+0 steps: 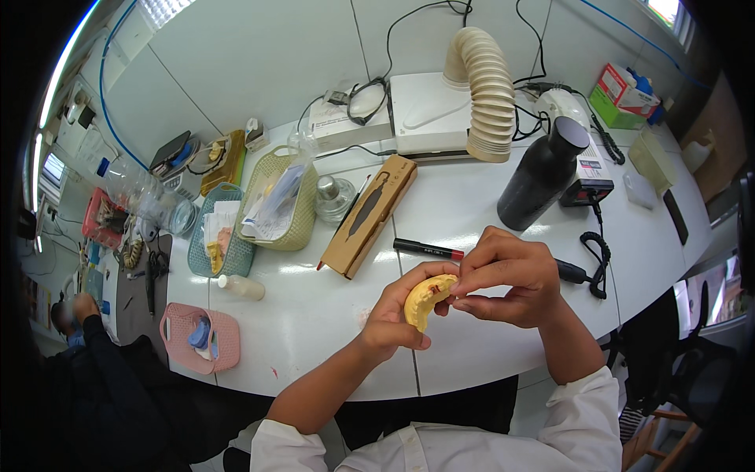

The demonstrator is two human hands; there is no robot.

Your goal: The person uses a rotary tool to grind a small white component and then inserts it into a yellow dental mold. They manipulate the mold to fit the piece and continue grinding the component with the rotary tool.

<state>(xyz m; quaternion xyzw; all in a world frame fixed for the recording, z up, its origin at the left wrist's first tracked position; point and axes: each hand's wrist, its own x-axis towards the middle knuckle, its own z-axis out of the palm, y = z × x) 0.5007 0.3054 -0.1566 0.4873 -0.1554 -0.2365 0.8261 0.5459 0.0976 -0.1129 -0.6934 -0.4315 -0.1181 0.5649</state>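
Note:
A yellow dental cast (421, 304), curved like a horseshoe, has a row of teeth and a small dark red spot near its upper end. My left hand (387, 316) is closed around its outer side, with the thumb at the lower end. At the other end, my right hand (511, 279) has thumb and forefinger pinched together close to the red spot. Whatever lies between those fingertips is too small to make out. Just beyond my hands, a black marker with a red end (427, 249) lies on the white table (314, 330).
Beyond are a brown cardboard box (370, 216), a glass jar (334, 199), a black bottle (543, 175) and a ribbed suction hose (481, 94). Baskets, a green one (295, 228) and a pink one (224, 346), stand left. A corded handpiece (572, 272) lies right. Another person (94, 346) sits far left.

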